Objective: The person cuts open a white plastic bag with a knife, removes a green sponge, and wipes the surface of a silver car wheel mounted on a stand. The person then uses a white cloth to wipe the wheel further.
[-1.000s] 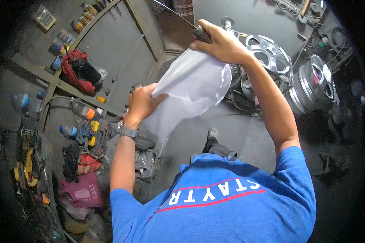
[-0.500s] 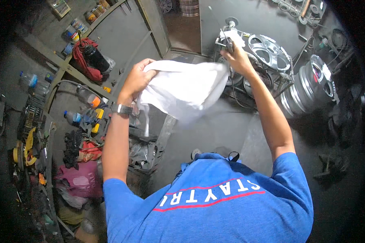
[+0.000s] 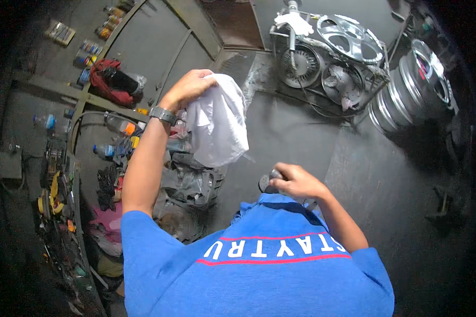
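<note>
The left hand grips a bunched white cloth raised at the far left, while the right hand closes on a small dark object near the chest, so wiping seems ready to begin.

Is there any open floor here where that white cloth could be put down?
The widest bare patch is the dark floor between the white cloth in the left hand and the alloy wheels, running past the right hand. The bottles and rags on the left crowd that side.
</note>
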The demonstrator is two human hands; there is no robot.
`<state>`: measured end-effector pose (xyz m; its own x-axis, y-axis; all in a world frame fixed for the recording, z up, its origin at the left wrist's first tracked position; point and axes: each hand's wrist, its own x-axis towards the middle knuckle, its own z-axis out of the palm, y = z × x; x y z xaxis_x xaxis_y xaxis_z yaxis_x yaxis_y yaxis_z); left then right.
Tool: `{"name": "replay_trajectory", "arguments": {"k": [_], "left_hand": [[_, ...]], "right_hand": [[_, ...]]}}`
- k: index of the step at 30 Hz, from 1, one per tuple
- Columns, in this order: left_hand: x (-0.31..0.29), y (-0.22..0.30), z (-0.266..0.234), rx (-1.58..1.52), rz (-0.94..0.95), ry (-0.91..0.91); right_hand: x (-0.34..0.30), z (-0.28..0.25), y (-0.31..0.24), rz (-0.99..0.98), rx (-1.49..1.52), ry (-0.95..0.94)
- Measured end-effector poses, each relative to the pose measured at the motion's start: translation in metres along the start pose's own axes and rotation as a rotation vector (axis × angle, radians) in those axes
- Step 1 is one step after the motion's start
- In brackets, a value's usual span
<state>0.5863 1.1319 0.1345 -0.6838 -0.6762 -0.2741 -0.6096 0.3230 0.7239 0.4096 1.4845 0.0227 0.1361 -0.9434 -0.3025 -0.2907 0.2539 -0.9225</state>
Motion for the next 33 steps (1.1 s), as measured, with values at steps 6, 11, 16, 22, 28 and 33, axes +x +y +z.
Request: {"name": "replay_trajectory", "arguments": {"k": [6,11,16,22,28,33], "left_hand": [[0.003,0.070,0.057,-0.347,0.008,-0.137],[-0.027,0.105,0.095,-0.611,0.015,-0.140],[-0.066,0.081,0.140,-0.810,0.000,-0.181],[-0.105,0.001,0.216,-0.743,-0.118,-0.164],[-0.105,0.023,0.282,-0.300,0.213,0.113],[-0.077,0.068,0.331,-0.273,0.424,0.207]], "right_hand": [[0.008,0.011,0.041,0.084,-0.009,-0.077],[0.026,0.001,0.064,0.143,0.144,0.111],[0.016,-0.042,0.082,0.108,0.299,0.358],[-0.036,-0.097,0.067,0.074,0.148,0.458],[-0.076,-0.105,0.032,0.118,-0.037,0.351],[-0.089,-0.098,0.013,0.045,-0.097,0.308]]}}
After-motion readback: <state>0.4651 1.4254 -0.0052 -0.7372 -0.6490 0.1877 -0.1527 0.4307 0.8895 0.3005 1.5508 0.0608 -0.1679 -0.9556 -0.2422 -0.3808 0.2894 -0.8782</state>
